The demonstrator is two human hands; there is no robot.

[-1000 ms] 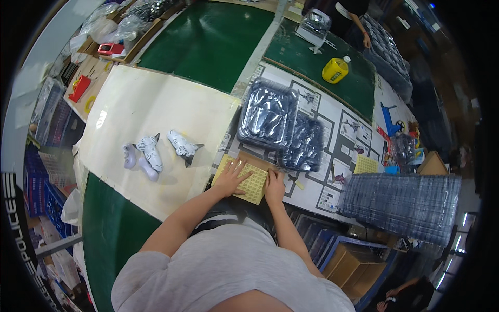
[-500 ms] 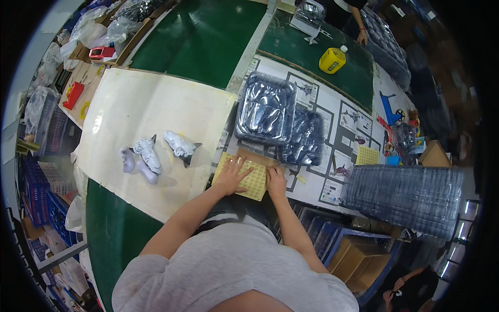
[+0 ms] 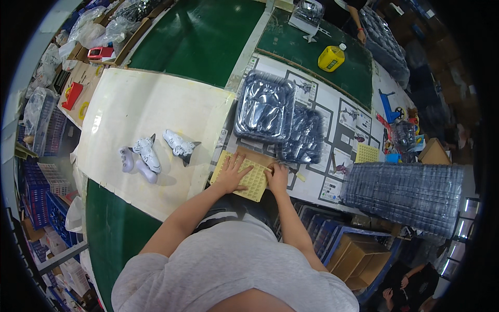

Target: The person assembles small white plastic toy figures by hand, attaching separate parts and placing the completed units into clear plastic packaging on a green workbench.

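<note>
Grip: left hand (image 3: 228,178) spread wide on yellow rectangular printed sheet (image 3: 254,182) | right hand (image 3: 277,178) at its edge, hold unclear

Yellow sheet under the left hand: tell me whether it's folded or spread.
Spread: the yellow sheet lies flat, its rows of small marks facing up, beneath the left hand.

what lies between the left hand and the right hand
In the head view, part of the yellow printed sheet lies between the left hand and the right hand.
</note>
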